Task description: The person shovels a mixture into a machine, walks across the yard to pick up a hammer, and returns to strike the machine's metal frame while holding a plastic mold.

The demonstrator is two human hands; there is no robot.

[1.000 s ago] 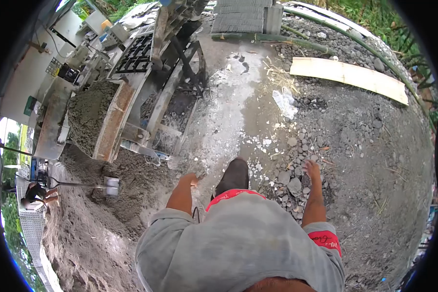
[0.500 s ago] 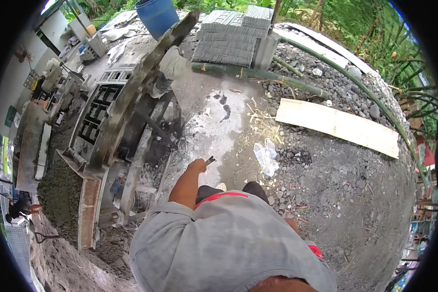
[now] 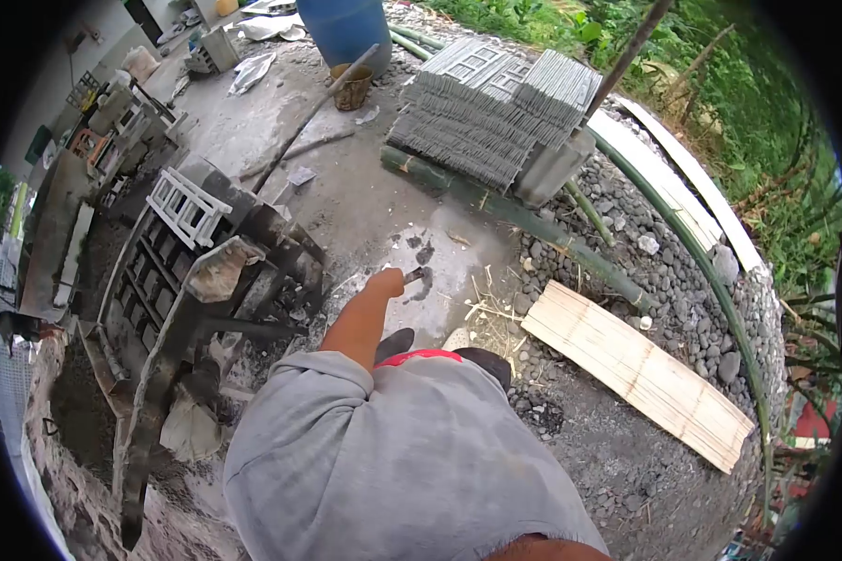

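Note:
My left hand (image 3: 384, 282) is closed around a short, dark, bar-like tool (image 3: 417, 275), whose exact kind I cannot make out. It is stretched out in front of me, above the grey concrete ground with dark wet spots (image 3: 425, 254). To the left stands a block-moulding frame (image 3: 150, 271) with dark compartments and a pale slatted grid (image 3: 189, 208) at its far end. A dark, weathered beam (image 3: 164, 374) runs along its near side. My right hand is out of view, hidden beyond my grey shirt.
Ahead, a stack of thin grey slabs (image 3: 477, 112) rests by a green bamboo pole (image 3: 524, 224). A slatted bamboo panel (image 3: 636, 374) lies to the right near gravel (image 3: 674, 280). Farther off are a blue barrel (image 3: 346, 33), a basket (image 3: 353, 89) and a long pole (image 3: 313, 117).
My view has turned and moved forward, bringing the slab stack nearer. The weathered beam now appears lower and nearer on the left. My left hand still holds the tool.

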